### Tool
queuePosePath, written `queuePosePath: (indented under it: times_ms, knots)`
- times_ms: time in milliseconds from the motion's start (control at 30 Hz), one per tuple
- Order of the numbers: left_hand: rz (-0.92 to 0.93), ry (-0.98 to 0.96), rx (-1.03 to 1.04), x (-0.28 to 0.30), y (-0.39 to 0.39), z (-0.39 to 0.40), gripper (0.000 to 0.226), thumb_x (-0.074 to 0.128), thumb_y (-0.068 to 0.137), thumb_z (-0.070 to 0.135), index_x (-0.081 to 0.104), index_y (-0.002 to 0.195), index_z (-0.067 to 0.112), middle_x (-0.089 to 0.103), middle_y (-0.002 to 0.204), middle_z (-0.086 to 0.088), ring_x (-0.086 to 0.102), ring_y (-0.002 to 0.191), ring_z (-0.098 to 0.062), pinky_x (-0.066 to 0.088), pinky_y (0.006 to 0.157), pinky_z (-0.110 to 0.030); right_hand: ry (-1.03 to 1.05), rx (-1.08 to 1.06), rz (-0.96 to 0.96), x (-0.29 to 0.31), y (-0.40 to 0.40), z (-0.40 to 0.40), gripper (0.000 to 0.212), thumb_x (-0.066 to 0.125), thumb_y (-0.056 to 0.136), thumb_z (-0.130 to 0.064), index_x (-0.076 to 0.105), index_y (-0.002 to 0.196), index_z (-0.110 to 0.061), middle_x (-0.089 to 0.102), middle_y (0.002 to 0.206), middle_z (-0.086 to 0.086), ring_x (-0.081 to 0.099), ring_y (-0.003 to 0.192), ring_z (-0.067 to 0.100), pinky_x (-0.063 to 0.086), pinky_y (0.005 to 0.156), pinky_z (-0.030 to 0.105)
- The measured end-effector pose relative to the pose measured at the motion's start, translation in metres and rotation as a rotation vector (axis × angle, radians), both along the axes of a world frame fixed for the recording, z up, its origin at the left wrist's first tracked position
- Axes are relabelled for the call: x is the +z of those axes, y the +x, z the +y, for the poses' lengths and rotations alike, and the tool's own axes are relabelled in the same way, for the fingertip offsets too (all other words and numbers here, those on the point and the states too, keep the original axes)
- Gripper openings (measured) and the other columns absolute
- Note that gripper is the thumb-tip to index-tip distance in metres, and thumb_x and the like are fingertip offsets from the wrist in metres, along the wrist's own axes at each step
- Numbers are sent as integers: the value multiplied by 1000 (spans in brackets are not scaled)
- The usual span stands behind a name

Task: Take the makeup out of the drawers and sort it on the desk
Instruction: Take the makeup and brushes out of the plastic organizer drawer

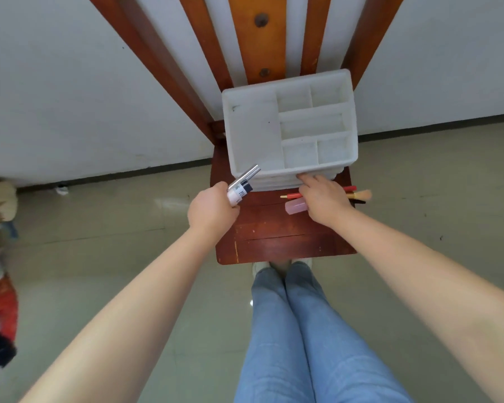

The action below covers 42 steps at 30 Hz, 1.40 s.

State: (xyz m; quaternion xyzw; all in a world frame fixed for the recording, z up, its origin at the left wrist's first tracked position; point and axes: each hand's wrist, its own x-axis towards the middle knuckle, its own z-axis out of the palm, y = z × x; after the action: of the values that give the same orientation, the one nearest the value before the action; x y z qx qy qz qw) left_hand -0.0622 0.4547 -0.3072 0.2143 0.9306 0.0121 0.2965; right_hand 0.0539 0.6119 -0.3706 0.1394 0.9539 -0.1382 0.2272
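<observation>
Your left hand (213, 210) grips a white-and-black makeup tube with a silver metal cap (243, 183), tilted up over the front left corner of the white plastic drawer organiser (253, 132). Your right hand (323, 200) rests with straight fingers on its drawer front, above a pink translucent bottle (294, 205) and red-handled brushes (350, 192) on the reddish wooden chair seat (280, 242).

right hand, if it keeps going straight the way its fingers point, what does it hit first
The right hand points at the front of the white organizer; its fingertips already seem to touch the drawer fronts, so it likely meets those first, though depth is unclear.
</observation>
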Motion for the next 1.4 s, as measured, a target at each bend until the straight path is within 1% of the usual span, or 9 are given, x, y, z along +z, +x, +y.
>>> queuePosePath:
  times_ms: [67,133,367,467,567,767,1000,1267,1400]
  knots:
    - [12,2,-44,5,-1,9,19,56,85,20,54,101,9,63,100,-11,58,93,-31,39,66,-31,-30,-1,-20,7,4,3,28,50,84,-1,55,111,-4,45,130,12,46,110,28,42,75,35]
    - [41,27,-133,12,-2,23,18,55,84,17,55,101,9,63,99,-11,58,92,-31,38,63,-31,-21,8,-46,21,13,7,24,49,84,-2,55,107,-5,51,115,12,50,103,28,38,67,33]
    - [215,213,-510,66,7,110,14,54,86,12,56,99,10,59,98,-11,54,93,-30,37,62,-32,157,-211,-27,103,58,43,24,47,83,-4,51,107,-4,54,111,14,55,102,32,43,75,36]
    - [278,287,-696,102,28,149,16,56,86,13,57,102,10,59,102,-12,52,100,-31,40,69,-35,236,-383,4,153,89,54,24,46,84,-4,50,107,-4,54,111,14,54,105,33,43,78,37]
    - [302,372,-885,143,65,181,17,52,85,8,57,102,9,60,103,-13,52,101,-32,37,68,-33,299,-615,36,203,134,50,22,46,83,-4,50,105,-4,54,111,12,54,104,30,39,74,33]
    - [320,541,-1370,216,187,187,20,51,86,6,55,105,10,57,108,-11,48,107,-29,33,71,-30,484,-1162,62,286,253,-26,22,46,81,-3,50,102,-7,54,109,10,55,101,30,35,67,30]
    - [297,739,-1908,277,373,78,25,50,87,5,53,112,10,54,115,-11,46,112,-29,36,78,-31,709,-1638,-65,352,385,-218,25,48,81,-5,51,105,-7,56,109,9,55,103,28,38,71,29]
    - [219,984,-2357,321,574,-132,30,50,88,9,51,118,10,50,119,-11,42,116,-28,40,90,-33,833,-2085,-223,393,505,-461,26,51,81,-9,51,107,-8,56,110,9,56,100,31,37,69,31]
    - [55,1057,-2529,336,687,-284,30,52,88,8,52,118,10,50,118,-11,42,118,-27,43,89,-35,859,-2293,-373,406,570,-620,23,50,83,-10,52,106,-8,57,111,10,56,103,29,42,76,32]
